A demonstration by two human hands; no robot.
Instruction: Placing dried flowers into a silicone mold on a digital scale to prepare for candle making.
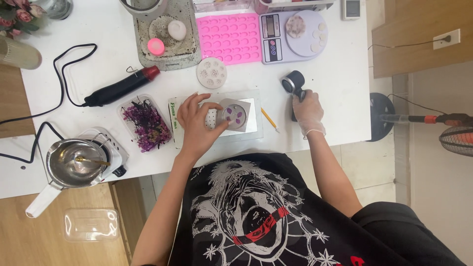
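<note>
My left hand [197, 120] rests on a small square grey mould [235, 114] with purple petals in its round well, fingers touching its left edge. The mould sits on a clear rectangular plate [256, 125] on the white table [335, 83]. My right hand [308, 111], in a thin clear glove, grips the handle of a black heat tool [293, 83] that lies on the table to the right of the plate. A yellow pencil [269, 119] lies between the plate and that hand.
A clear tub of purple dried flowers [146, 124] sits left of my left hand. A metal pouring pot [74, 165] stands on a small hotplate at the table's left edge. Behind are a black-and-red heat gun [120, 86], a round white mould [212, 73], a pink silicone mould [229, 38], a scale [293, 35] and a grey tray [165, 37].
</note>
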